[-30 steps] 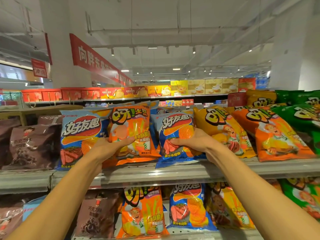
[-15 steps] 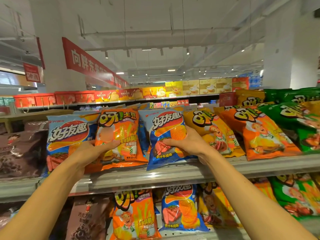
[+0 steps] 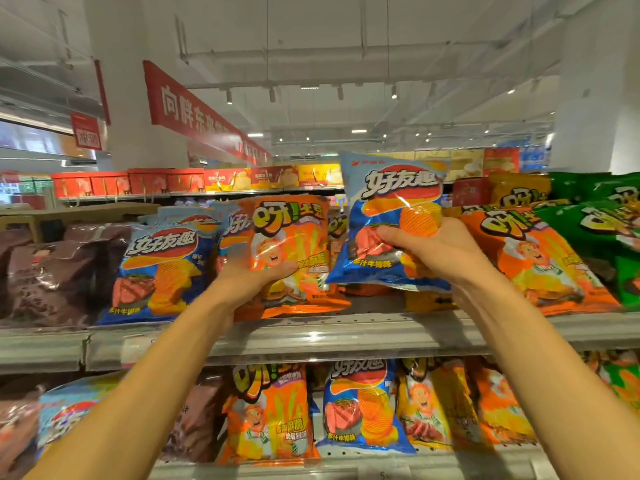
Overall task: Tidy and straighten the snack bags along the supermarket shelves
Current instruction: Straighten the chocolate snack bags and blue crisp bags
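1. Right hand (image 3: pixel 440 249) grips a blue bag (image 3: pixel 391 216), thumb on the front, fingers curled round its right side.
2. Blue bag held up in the air, upright and tipped a little, its bottom edge above the top shelf (image 3: pixel 311 336) near the middle.
3. Left hand (image 3: pixel 256 282) grips an orange bag (image 3: pixel 291 258) low on its front, thumb across the picture, other fingers hidden behind.
4. Orange bag stands on the top shelf, just left of the middle, leaning back; its bottom edge touches the shelf near the front lip.
5. A second blue bag (image 3: pixel 162 268) sits just beside the orange bag, toward the left end of the top shelf, leaning back on more blue bags behind it.
6. Brown bags (image 3: pixel 52 275) fill the far left end of the top shelf.
7. More orange bags (image 3: pixel 533 258) lie right of the held blue bag, sloping back, partly hidden by the right wrist.
8. Green bags (image 3: pixel 609 233) lie at the far right end of the top shelf.
9. A yellow bag (image 3: pixel 427 301) peeks out under the held blue bag, maybe lying flat; too hidden to tell well.
10. Lower shelf (image 3: pixel 346 467) holds a row of bags: orange one (image 3: pixel 270 414) under the left arm's side, blue one (image 3: pixel 363 407) in the middle, yellow and orange ones to the right.
11. Red banner (image 3: pixel 194 109) hangs high up on the left, with red and yellow boxes (image 3: pixel 194 180) on a far shelf behind.
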The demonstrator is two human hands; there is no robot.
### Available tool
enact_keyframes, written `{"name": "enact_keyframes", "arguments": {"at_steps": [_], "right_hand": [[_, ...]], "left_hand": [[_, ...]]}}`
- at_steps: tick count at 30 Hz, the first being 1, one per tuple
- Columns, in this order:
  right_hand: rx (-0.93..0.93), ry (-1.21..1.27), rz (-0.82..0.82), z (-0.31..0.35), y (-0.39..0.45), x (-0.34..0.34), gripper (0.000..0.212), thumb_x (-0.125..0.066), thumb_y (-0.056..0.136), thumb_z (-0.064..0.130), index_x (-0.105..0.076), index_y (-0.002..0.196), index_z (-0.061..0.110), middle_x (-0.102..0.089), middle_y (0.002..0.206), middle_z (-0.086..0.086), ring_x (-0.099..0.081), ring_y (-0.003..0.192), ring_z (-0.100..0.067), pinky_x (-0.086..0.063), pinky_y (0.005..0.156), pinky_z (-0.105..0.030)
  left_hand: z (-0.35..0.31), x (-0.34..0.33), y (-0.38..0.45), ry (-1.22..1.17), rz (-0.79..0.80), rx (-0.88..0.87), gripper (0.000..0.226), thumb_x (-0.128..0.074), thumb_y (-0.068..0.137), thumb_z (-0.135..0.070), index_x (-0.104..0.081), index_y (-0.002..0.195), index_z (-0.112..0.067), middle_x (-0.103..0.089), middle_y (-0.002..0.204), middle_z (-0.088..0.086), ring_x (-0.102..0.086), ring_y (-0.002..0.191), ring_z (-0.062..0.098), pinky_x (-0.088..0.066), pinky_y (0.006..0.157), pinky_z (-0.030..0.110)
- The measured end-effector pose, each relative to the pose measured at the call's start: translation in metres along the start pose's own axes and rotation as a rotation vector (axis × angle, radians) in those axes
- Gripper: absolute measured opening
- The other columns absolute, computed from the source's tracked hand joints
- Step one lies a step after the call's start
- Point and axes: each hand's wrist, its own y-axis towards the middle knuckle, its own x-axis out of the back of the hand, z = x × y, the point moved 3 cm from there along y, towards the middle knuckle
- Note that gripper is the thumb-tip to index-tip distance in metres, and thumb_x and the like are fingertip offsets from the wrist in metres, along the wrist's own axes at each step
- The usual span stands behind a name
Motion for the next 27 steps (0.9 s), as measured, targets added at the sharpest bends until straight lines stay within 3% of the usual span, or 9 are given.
{"name": "enact_keyframes", "arguments": {"at_steps": [4, 7, 9, 12, 16, 18, 21, 24, 27], "right_hand": [[-0.035, 0.02, -0.103, -0.012, -0.025, 0.032, 0.025, -0.09, 0.073, 0.033, -0.07, 0.069, 0.019, -0.07, 0.06, 0.012, -0.062, 0.048, 0.0, -0.05, 0.047, -0.015], [-0.048, -0.002, -0.121, -0.024, -0.04, 0.041, 0.023, -0.091, 0.07, 0.035, -0.074, 0.076, 0.021, -0.075, 0.069, 0.014, -0.069, 0.059, -0.001, -0.052, 0.053, -0.014], [-0.046, -0.04, -0.131, -0.029, -0.047, 0.041, 0.025, -0.092, 0.067, 0.038, -0.076, 0.081, 0.024, -0.077, 0.076, 0.016, -0.071, 0.066, 0.003, -0.049, 0.056, -0.009], [-0.043, -0.099, -0.139, -0.03, -0.054, 0.036, 0.032, -0.092, 0.066, 0.043, -0.076, 0.085, 0.024, -0.078, 0.081, 0.013, -0.072, 0.075, -0.004, -0.053, 0.07, -0.022], [-0.012, -0.091, -0.147, -0.018, -0.059, 0.017, 0.043, -0.092, 0.066, 0.041, -0.075, 0.097, 0.019, -0.077, 0.082, 0.008, -0.072, 0.073, -0.01, -0.055, 0.074, -0.032], [0.006, -0.059, -0.147, -0.008, -0.058, 0.0, 0.052, -0.093, 0.064, 0.041, -0.073, 0.106, 0.018, -0.077, 0.09, 0.006, -0.073, 0.08, -0.013, -0.056, 0.076, -0.035], [0.014, -0.067, -0.102, 0.004, -0.054, -0.035, 0.057, -0.092, 0.064, 0.046, -0.071, 0.108, 0.016, -0.077, 0.091, 0.005, -0.072, 0.08, -0.012, -0.056, 0.075, -0.034], [0.016, -0.114, -0.054, 0.011, -0.046, -0.082, 0.064, -0.09, 0.063, 0.052, -0.067, 0.114, 0.019, -0.076, 0.099, 0.004, -0.072, 0.092, -0.016, -0.058, 0.088, -0.042], [0.029, -0.191, -0.036, 0.012, -0.033, -0.14, 0.077, -0.089, 0.064, 0.057, -0.06, 0.125, 0.02, -0.073, 0.114, 0.002, -0.068, 0.108, -0.022, -0.055, 0.095, -0.046]], "left_hand": [[-0.012, -0.058, 0.005, -0.016, 0.093, -0.015, 0.062, -0.088, 0.057, -0.059, -0.063, 0.104, -0.026, -0.077, 0.086, -0.01, -0.072, 0.085, 0.013, -0.059, 0.072, 0.028], [-0.013, -0.091, 0.01, -0.099, 0.194, 0.034, 0.102, -0.093, 0.048, -0.056, -0.056, 0.13, -0.009, -0.069, 0.12, 0.012, -0.067, 0.108, 0.029, -0.054, 0.097, 0.045], [-0.013, -0.102, 0.014, -0.098, 0.258, 0.018, 0.108, -0.094, 0.05, -0.055, -0.052, 0.136, -0.006, -0.066, 0.126, 0.015, -0.065, 0.113, 0.032, -0.051, 0.101, 0.048], [-0.014, -0.111, 0.017, 0.012, 0.313, -0.01, 0.08, -0.086, 0.066, -0.055, -0.059, 0.129, -0.013, -0.067, 0.123, 0.004, -0.065, 0.111, 0.02, -0.051, 0.098, 0.037], [-0.021, -0.104, 0.009, 0.101, 0.327, -0.089, 0.025, -0.073, 0.084, -0.047, -0.066, 0.089, -0.023, -0.069, 0.079, -0.008, -0.063, 0.065, 0.002, -0.048, 0.057, 0.015], [-0.02, -0.087, -0.004, 0.285, 0.215, -0.184, 0.027, -0.056, 0.096, -0.048, -0.064, 0.09, -0.023, -0.068, 0.081, -0.002, -0.064, 0.074, 0.014, -0.051, 0.064, 0.021], [0.003, -0.043, -0.032, 0.738, -0.146, -0.433, 0.039, -0.034, 0.105, -0.042, -0.062, 0.099, -0.016, -0.066, 0.095, 0.007, -0.06, 0.092, 0.029, -0.048, 0.078, 0.041], [0.036, 0.01, -0.074, 0.989, -0.434, -0.611, 0.029, -0.038, 0.104, -0.025, -0.065, 0.099, -0.014, -0.063, 0.096, 0.006, -0.055, 0.087, 0.028, -0.044, 0.074, 0.041], [0.062, 0.046, -0.099, 1.122, -0.555, -0.593, 0.028, -0.045, 0.096, -0.026, -0.067, 0.101, -0.009, -0.063, 0.101, 0.011, -0.057, 0.092, 0.031, -0.048, 0.082, 0.046]]}}
